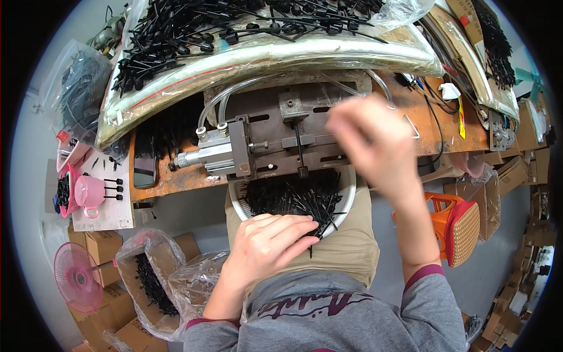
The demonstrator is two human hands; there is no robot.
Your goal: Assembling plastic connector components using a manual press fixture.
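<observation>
A white basket (234, 199) of thin black rods (293, 193) rests on my lap. My left hand (265, 246) lies over its near rim, fingers together, with a black rod (311, 251) between thumb and forefinger. Above the basket is a dark metal fixture (272, 108) with a silver air cylinder (208, 155) on its left. A black rod with a thicker head (302, 171) lies across the middle of the fixture. My right hand (375, 138) is raised over the fixture's right end, its curled fingers smeared by motion; whether it holds anything is hidden.
Behind the fixture, a plastic-lined tray (264, 56) holds a heap of black headed rods. Clear hoses (229, 97) run to the cylinder. The wooden bench (431, 126) carries cables on the right. A pink fan (79, 276), a lined carton (132, 264) and an orange stool (460, 229) stand around me.
</observation>
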